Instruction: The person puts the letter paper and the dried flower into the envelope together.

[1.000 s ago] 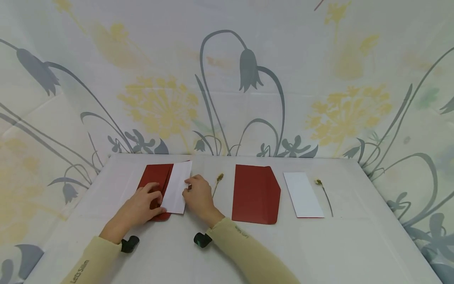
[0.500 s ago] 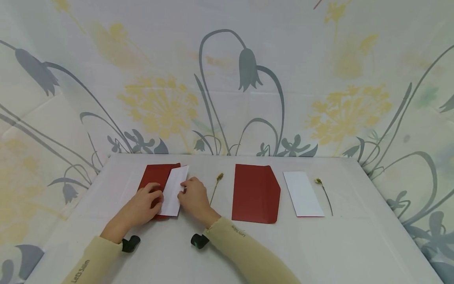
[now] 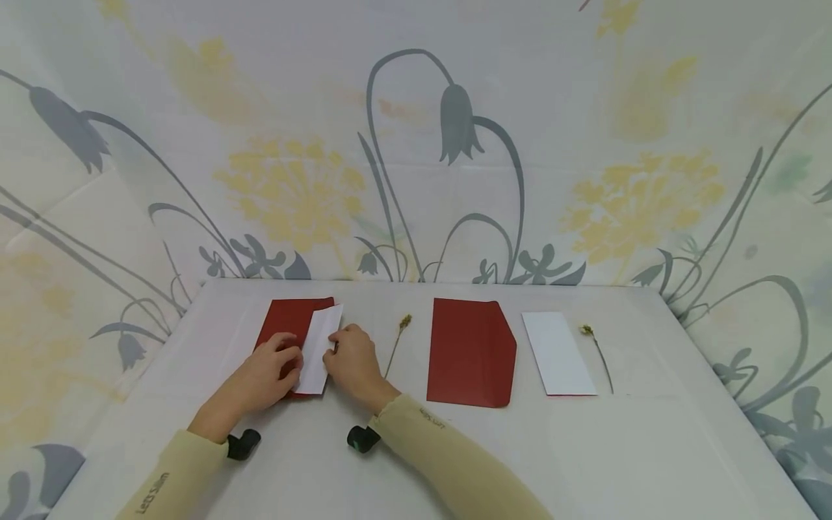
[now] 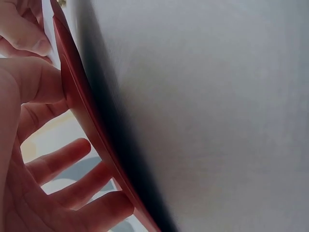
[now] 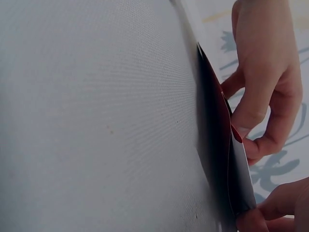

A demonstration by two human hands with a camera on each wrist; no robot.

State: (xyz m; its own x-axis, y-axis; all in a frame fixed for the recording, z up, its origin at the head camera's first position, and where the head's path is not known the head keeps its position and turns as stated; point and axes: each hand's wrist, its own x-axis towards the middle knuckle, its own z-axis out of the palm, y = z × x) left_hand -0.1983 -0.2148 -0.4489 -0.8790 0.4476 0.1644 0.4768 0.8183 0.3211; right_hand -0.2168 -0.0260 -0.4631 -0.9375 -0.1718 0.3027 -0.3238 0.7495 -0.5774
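Observation:
A white card (image 3: 318, 347) lies partly inside a red envelope (image 3: 287, 316) at the left of the table. My left hand (image 3: 268, 374) is over the envelope; its thumb and index finger pinch the envelope near the opening, and the other fingertips rest on it in the left wrist view. With fingers and thumb, my right hand (image 3: 356, 367) pinches the card's right edge. From the side, in the right wrist view, the envelope (image 5: 217, 96) stands slightly bowed at its mouth around the card (image 5: 241, 179). How deep the card sits is hidden.
A dried flower (image 3: 399, 336) lies just right of my right hand. Beyond it are a second red envelope (image 3: 464, 354) with its flap to the right, another white card (image 3: 559, 354) and another dried flower (image 3: 591, 339). A floral-print cloth (image 3: 416, 144) hangs behind the table.
My right hand has moved left with the white card, and more of the card is now inside the red envelope. The left hand has stayed nearly in place.

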